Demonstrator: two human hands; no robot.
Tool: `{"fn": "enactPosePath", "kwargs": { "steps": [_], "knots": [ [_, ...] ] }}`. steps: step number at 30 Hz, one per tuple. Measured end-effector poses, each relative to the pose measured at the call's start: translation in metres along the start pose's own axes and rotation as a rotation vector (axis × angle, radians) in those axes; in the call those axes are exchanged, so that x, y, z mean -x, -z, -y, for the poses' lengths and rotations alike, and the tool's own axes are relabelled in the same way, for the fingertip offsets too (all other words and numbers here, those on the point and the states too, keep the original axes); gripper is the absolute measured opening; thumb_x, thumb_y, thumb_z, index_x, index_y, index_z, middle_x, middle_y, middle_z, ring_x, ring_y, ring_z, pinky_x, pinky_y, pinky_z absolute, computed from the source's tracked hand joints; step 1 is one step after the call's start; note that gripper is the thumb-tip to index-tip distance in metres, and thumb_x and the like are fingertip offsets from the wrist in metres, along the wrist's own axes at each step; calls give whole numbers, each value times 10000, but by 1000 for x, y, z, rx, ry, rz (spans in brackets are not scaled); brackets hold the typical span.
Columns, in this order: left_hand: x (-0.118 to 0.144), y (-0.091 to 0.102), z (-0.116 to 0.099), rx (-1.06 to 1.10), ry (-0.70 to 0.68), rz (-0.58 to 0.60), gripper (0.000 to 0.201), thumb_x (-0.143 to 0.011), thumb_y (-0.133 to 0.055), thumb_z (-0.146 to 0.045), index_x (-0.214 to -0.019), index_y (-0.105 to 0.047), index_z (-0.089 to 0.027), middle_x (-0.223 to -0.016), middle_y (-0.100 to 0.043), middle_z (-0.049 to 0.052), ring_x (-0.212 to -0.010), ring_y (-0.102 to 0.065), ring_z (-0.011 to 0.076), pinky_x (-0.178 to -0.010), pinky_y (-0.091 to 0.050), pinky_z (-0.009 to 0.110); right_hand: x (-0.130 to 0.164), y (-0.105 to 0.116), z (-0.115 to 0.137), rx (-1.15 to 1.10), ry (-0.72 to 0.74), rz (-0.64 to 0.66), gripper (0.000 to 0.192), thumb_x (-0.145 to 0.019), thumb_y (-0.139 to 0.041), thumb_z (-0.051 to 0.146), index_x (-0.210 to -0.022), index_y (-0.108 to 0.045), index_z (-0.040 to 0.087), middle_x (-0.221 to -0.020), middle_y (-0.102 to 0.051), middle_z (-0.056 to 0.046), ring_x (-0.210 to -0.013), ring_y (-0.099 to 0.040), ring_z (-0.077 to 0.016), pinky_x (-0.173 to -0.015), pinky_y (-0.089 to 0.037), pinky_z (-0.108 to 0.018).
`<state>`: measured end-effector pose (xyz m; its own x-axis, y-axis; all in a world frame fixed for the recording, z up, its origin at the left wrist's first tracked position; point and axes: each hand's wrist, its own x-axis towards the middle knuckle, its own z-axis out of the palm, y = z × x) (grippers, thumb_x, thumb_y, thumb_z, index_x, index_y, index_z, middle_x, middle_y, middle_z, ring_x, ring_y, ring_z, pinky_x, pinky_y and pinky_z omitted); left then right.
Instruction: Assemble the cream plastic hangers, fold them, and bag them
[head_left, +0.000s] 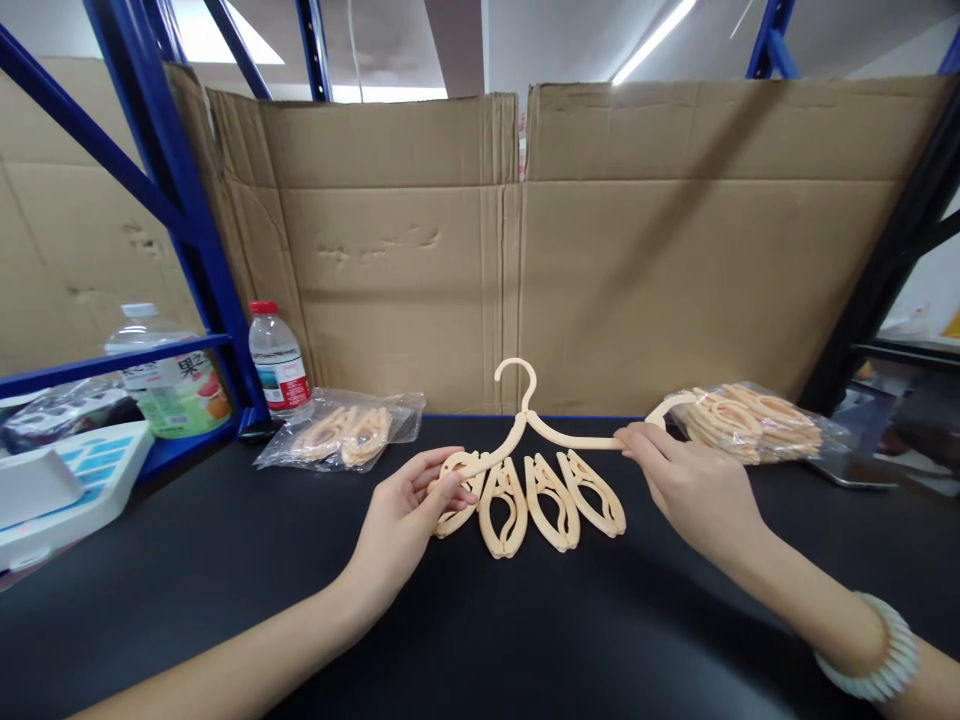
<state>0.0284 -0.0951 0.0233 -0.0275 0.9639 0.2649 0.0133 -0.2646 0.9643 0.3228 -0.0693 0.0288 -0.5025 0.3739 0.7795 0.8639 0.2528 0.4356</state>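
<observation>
On black table (225,560): hanger (525,440), cardboard wall (600,240) behind, blue racking (172,190).

Bright ceiling strip light (651,40) overhead; soft shadows under the fingers (450,488); sharp centre, wide-angle bending toward the edges.

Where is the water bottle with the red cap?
In the head view, the red-capped bottle stands at the far left of the black table, beside the blue rack post and behind a clear bag of clips.

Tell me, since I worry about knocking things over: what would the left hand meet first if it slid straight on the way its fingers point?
Probably the peach clips of the hanger that the left hand already touches; depth beyond is unclear.
</observation>
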Motion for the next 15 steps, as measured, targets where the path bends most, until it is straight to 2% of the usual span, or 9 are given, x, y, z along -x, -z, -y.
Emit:
{"fn": "enactPosePath", "kwargs": {
  "steps": [4, 6, 8, 11, 15],
  "knots": [
    [-1, 1, 1, 17, 27, 1, 444, -749, -702, -397, -1083, -594, -126, -892, -708, 65, -771, -694, 188, -755, -567, 309, 1, -4, 1, -109, -30, 54, 254, -915, -404, 70, -1002, -634, 134, -1079, -658, -83, -768, -645, -199, -503, -416, -278],
    [-1, 1, 1, 19, 32, 0, 445, -746, -702, -398, -1081, -593, -125, -903, -709, 68, -774, -697, 191, -756, -570, 310, 2, -8, 2, -247, -81, 88, 257, -914, -411, 82, -1042, -626, 144, -1190, -583, -117, -846, -643, -206, -517, -450, -269],
    [-1, 1, 1, 10, 31, 1, 436, -748, -699, -393, -1076, -595, -126, -909, -708, 69, -773, -697, 193, -751, -570, 309, 4, -10, 3, -442, -121, 95, 273, -924, -403, 98, -1085, -615, 160, -1252, -511, -135, -894, -634, -197, -598, -503, -277],
    [0, 1, 1, -14, 20, 17, 408, -761, -685, -389, -1065, -601, -130, -912, -705, 67, -763, -696, 190, -733, -567, 302, 4, -12, 5, -714, -183, 60, 299, -938, -385, 123, -1150, -586, 186, -1261, -479, -133, -962, -614, -196, -742, -537, -316],
    [1, 0, 0, -33, 2, 33, 390, -780, -667, -389, -1064, -595, -132, -913, -693, 64, -762, -696, 191, -726, -563, 297, 0, -10, 7, -984, -328, 117, 269, -939, -447, 229, -1178, -572, 234, -1138, -575, -90, -949, -601, -205, -795, -531, -344]
  ]
}}
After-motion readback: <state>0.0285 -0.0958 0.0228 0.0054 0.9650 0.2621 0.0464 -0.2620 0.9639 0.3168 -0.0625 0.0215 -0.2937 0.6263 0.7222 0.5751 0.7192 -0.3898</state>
